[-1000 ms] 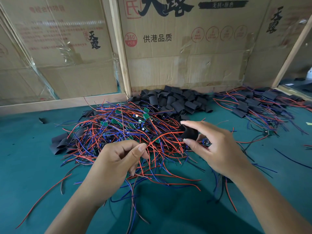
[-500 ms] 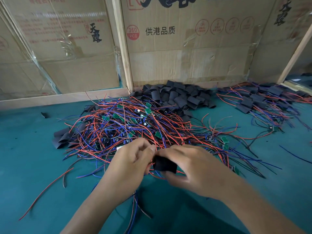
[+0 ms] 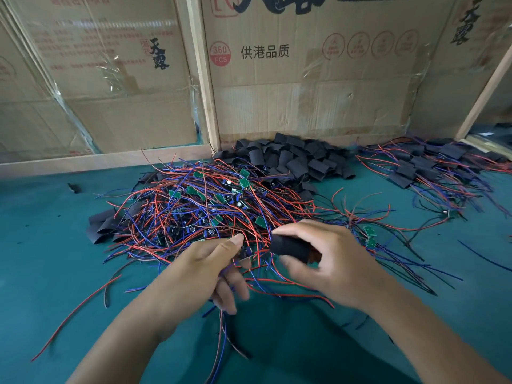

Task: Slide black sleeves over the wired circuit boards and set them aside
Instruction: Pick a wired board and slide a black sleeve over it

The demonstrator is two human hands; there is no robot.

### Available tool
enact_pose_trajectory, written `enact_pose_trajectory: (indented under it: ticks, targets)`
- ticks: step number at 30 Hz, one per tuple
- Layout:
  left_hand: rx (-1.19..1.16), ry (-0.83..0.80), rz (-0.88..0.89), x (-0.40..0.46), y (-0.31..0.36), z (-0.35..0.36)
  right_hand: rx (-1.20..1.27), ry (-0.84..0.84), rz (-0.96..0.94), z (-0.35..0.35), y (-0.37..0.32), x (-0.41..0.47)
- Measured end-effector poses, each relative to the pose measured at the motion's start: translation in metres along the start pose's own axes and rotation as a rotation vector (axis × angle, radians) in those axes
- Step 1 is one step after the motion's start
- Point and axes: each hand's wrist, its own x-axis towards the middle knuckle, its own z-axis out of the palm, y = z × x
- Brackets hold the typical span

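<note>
- Both hands sit close together over the green surface (image 3: 55, 273), as half a second ago.
- Right hand (image 3: 332, 261) keeps its grip closed on the black sleeve (image 3: 291, 248), now lifted slightly.
- Left hand (image 3: 210, 264) still pinches a wired circuit board (image 3: 245, 253), just left of the sleeve.

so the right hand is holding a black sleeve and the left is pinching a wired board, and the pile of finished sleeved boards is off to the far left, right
Not quite: the pile of finished sleeved boards lies to the far right, as the head view shows. The rest stands: the right hand holds a black sleeve, and the left hand pinches a wired board by its wires.
</note>
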Motion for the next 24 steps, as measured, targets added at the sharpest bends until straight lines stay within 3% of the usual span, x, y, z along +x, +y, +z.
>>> enact_pose_trajectory:
  ticks: [5,12,24]
  targets:
    - [0.082,-0.049,0.221,-0.006,0.004,-0.002,-0.005,-0.011,-0.056,-0.013,0.005,-0.002]
    - [0.124,-0.024,0.368,-0.007,0.003,-0.009,0.005,-0.102,-0.116,-0.012,0.0,-0.002]
    - [0.101,-0.016,0.353,-0.006,0.005,-0.008,0.005,-0.052,-0.169,-0.003,0.006,-0.003]
